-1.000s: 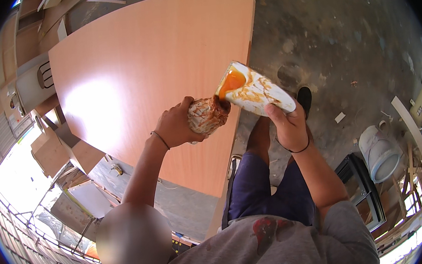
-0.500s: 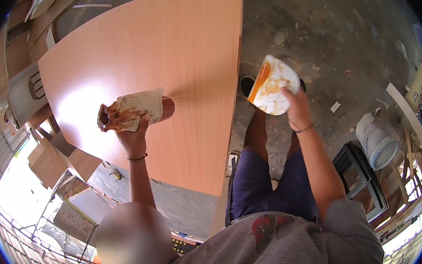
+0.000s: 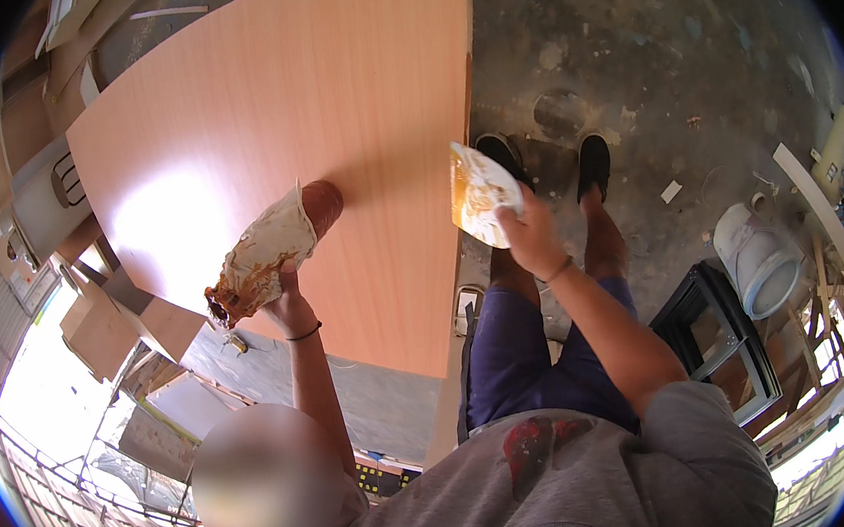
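Observation:
My left hand (image 3: 287, 305) is wrapped round a glue bottle (image 3: 280, 241) above the wood-grained panel (image 3: 347, 89). The bottle has a reddish-brown base and a whitish label smeared with brown glue. It lies aslant, its crusted dark mouth toward the lower left. In my right hand (image 3: 531, 229) is a thin white spreader (image 3: 484, 198), streaked with orange-brown glue. I pinch it by its right side, and its left edge overlaps the panel's right edge in view. Whether it touches the panel, I cannot tell.
Stacked boards (image 3: 36, 96) and wooden boxes (image 3: 91, 328) crowd the left. On the concrete floor to the right stand a white bucket (image 3: 755, 264) and a black-framed item (image 3: 730, 347). My shoes (image 3: 591, 163) are beside the panel.
My right hand has moved left with the spreader, from over the floor to the panel's edge. The bottle has turned, its mouth lower and its base higher. The thin glue strand no longer shows.

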`<action>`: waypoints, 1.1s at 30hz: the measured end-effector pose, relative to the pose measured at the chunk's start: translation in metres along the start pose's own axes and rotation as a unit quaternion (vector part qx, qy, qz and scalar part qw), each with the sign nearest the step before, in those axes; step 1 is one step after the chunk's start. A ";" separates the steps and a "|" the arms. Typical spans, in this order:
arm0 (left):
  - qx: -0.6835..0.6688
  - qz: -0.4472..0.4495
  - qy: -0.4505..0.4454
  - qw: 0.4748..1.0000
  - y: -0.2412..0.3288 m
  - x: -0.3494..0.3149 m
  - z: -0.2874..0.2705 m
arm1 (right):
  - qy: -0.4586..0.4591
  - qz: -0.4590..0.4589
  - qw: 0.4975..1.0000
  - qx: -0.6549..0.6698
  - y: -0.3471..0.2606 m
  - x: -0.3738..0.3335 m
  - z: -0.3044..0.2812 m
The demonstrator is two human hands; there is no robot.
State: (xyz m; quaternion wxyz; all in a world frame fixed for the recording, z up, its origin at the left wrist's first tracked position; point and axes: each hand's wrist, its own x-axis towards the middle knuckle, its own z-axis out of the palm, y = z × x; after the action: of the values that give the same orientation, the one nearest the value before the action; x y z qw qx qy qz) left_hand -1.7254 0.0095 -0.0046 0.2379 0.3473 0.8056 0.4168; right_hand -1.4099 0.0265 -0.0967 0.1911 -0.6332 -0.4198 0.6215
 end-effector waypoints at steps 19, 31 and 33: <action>-0.122 -0.147 0.070 0.979 -0.023 -0.018 -0.010 | 0.090 -0.021 0.995 0.041 0.035 -0.005 -0.018; -0.066 -0.215 0.080 0.971 -0.043 -0.031 0.018 | 0.075 -0.004 0.990 0.120 0.035 -0.003 -0.041; -0.109 -0.186 0.045 0.975 -0.057 -0.042 0.020 | 0.073 -0.003 0.989 0.126 0.035 -0.003 -0.044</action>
State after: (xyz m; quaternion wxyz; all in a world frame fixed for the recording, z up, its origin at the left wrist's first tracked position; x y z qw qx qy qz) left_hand -1.7057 -0.0354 -0.0596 0.3110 0.1439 0.8157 0.4660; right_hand -1.3576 0.0166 -0.1145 0.3012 -0.6463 -0.3246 0.6214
